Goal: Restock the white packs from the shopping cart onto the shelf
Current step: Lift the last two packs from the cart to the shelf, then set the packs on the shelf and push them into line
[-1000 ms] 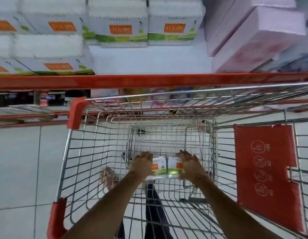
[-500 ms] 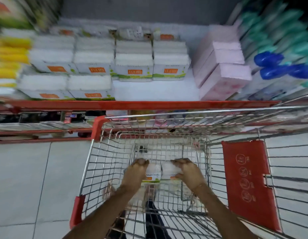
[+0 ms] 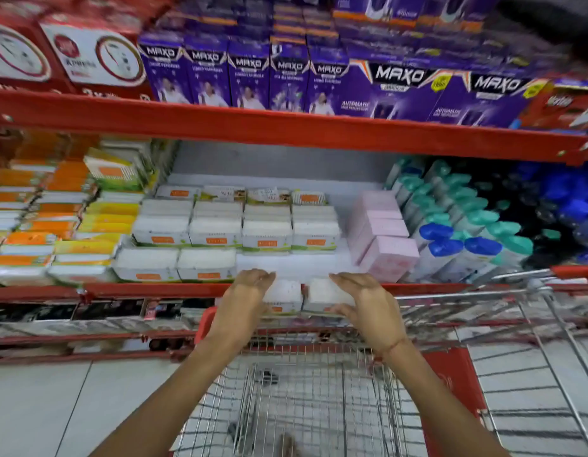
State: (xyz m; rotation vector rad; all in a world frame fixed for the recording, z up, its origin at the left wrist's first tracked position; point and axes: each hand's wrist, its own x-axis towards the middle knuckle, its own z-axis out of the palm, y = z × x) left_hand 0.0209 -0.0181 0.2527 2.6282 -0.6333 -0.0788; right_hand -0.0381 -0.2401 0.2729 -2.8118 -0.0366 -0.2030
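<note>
Left hand (image 3: 245, 300) and right hand (image 3: 368, 305) pressed flat against the ends of two white packs (image 3: 306, 296), lifted over wire shopping cart (image 3: 319, 397), level with red shelf (image 3: 154, 289) edge, more white packs stacked there

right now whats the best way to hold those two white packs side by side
Press the outer short ends of the two white packs, left hand from the left, right hand from the right. They sit butted together, so inward squeeze keeps them as one block.
</note>
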